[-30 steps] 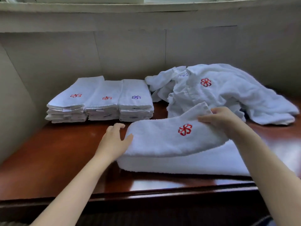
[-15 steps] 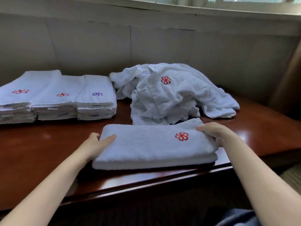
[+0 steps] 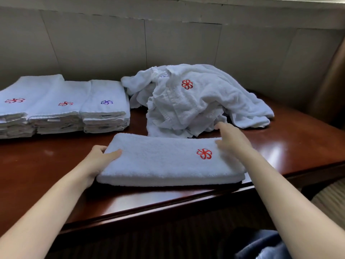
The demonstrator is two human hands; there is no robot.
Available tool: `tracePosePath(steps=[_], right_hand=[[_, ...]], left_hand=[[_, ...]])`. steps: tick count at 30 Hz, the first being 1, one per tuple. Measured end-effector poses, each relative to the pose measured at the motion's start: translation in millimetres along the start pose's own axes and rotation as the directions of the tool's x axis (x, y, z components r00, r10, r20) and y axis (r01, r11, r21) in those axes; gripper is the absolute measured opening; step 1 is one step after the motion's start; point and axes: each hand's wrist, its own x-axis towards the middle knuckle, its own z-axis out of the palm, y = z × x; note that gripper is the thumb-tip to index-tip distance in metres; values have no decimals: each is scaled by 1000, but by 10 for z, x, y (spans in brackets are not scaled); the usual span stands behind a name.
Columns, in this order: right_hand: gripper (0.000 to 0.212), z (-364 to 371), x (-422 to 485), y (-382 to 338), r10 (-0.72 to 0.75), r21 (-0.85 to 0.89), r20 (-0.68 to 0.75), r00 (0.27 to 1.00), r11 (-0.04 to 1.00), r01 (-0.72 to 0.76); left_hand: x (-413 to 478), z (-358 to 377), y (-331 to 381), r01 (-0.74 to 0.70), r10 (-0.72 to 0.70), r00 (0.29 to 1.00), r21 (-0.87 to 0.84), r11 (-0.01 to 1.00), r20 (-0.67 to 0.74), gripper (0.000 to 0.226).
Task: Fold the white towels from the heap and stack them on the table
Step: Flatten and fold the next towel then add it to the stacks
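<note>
While the folded towel [image 3: 168,161] lies near the table [image 3: 298,146] edge, L hand [image 3: 97,161] pinches its left end. R hand [image 3: 231,139] rests on its right end, fingers relaxed.

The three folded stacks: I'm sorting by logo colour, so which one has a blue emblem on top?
The rightmost stack, nearest the heap; the other two show red emblems.

Leftmost towel stack [image 3: 13,109] runs off the left frame edge
</note>
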Motion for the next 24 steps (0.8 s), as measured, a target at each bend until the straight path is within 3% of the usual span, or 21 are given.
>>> tracePosePath(steps=[3,6,8,11,14,16,20,24], right_hand=[[48,145,-20,-221,-184,121,143,973,979,167],[45,277,-51,-380,-197,-7,315,928,978,210],[44,261,-51,-444,-196,-14,346,917,977,214],[48,179,-23,-512,-204,-18,368,907,974,227],[57,121,-42,-598,-146,-76,476,867,976,206],[58,139,-82,-674,-132,-10,570,811,986,167],[35,227,-154,-852,-314,417,444,839,902,117],[32,252,-175,-993,-356,686,568,742,704,-187]], left_hand=[[60,-124,-26,31,-39,999,-218,975,-30,35],[120,-243,-50,11,-80,987,-436,900,-139,37],[109,-302,-24,3,-163,964,-602,798,-211,27],[42,-296,-12,23,-261,949,-790,612,-175,42],[-58,-122,-63,32,-227,956,-705,709,-185,48],[-107,4,-125,10,-169,964,-609,793,-204,56],[-134,77,-282,-86,-30,972,-470,878,-235,81],[-153,-31,-325,-139,31,969,-439,888,-244,64]])
